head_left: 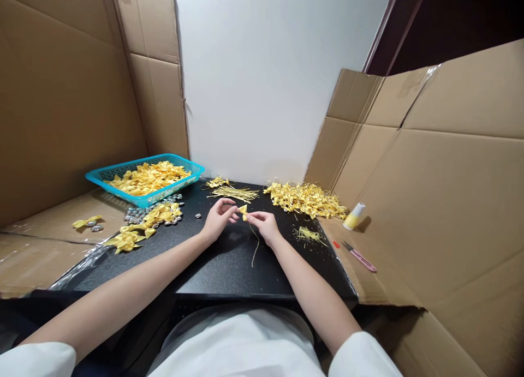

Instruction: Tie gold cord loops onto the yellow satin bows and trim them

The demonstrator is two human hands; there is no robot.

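A small yellow ribbon bow (pixel 243 209) is held up between both hands over the black table. My right hand (pixel 265 226) pinches its right side between thumb and fingers. At its left edge are the thumb and fingertips of my left hand (pixel 220 220), closed on the ribbon, with the other fingers loosely curled. A thin yellow cord (pixel 256 250) dangles below the bow, its upper end hidden by the fingers. Behind the hands lies a bundle of straight gold cords (pixel 235 193). One silver button-like piece (pixel 198 216) sits left of my left hand.
A turquoise basket (pixel 93 176) full of yellow bows stands back left, with loose bows (pixel 125 239) and silver pieces (pixel 133 215) before it. At right are a heap of corded bows (pixel 305 198), cord scraps (pixel 309 234), a thread spool (pixel 354 216) and pink-handled snips (pixel 361 258). Cardboard walls flank both sides.
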